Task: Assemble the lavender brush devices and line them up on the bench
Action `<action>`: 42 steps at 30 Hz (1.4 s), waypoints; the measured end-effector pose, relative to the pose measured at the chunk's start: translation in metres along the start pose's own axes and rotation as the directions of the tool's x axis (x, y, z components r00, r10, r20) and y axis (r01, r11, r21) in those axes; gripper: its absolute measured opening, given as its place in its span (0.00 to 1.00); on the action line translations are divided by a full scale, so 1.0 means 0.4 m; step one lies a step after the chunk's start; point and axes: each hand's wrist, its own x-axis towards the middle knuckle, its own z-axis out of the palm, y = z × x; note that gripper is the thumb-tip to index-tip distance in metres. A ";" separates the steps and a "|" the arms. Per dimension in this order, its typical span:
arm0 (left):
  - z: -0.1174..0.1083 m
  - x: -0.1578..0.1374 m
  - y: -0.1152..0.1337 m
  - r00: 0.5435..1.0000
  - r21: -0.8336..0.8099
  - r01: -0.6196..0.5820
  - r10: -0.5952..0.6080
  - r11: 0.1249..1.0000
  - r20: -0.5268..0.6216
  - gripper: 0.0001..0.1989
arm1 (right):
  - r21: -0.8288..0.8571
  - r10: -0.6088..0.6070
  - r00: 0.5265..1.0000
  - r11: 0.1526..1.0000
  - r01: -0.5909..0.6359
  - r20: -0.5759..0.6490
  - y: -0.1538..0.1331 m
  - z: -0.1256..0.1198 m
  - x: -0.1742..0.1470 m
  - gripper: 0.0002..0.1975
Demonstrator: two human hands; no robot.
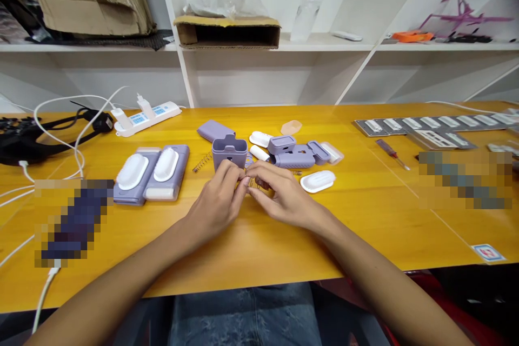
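My left hand (219, 192) and my right hand (281, 189) meet at the fingertips above the table, both closed in a pinch. Thin wire shows between the fingers, but most of what they hold is hidden. Just behind my left hand stands an open purple plastic case (229, 148). To its left lies a coil spring (202, 162). Beyond my right hand are a purple housing (294, 155), a white cylinder (259, 153) and a white oval brush head (260, 139). Another white oval piece (318, 181) rests to the right of that hand.
Two purple units with white oval tops (168, 173) lie at left, near a power strip (148, 118) and cables. A purple cover (216, 131) sits behind the case. At right are a screwdriver (392, 153) and a grey strip with white pieces (409, 125). Shelves back the table.
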 end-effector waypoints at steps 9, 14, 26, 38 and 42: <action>-0.001 0.000 0.000 0.999 0.016 0.008 -0.007 1.000 -0.054 0.06 | -0.032 0.026 0.997 0.999 -0.029 -0.078 0.001 0.008 -0.010 0.11; 0.006 -0.003 -0.001 0.998 -0.027 0.034 -0.036 0.999 -0.051 0.07 | -0.110 0.025 0.996 0.993 -0.034 -0.085 -0.007 0.015 -0.005 0.12; 0.014 -0.004 0.002 0.996 -0.134 0.053 -0.063 0.990 -0.070 0.07 | -0.146 0.006 1.000 0.989 -0.009 -0.019 -0.016 0.004 0.001 0.04; -0.026 0.008 -0.005 0.842 -0.747 0.517 -0.407 0.418 0.355 0.16 | 0.030 0.040 0.994 0.999 -0.037 -0.105 -0.011 -0.015 0.005 0.09; -0.033 0.016 -0.003 0.865 -0.756 0.484 -0.373 0.441 0.336 0.19 | 0.014 -0.021 0.990 1.000 0.023 -0.137 -0.009 -0.017 0.004 0.11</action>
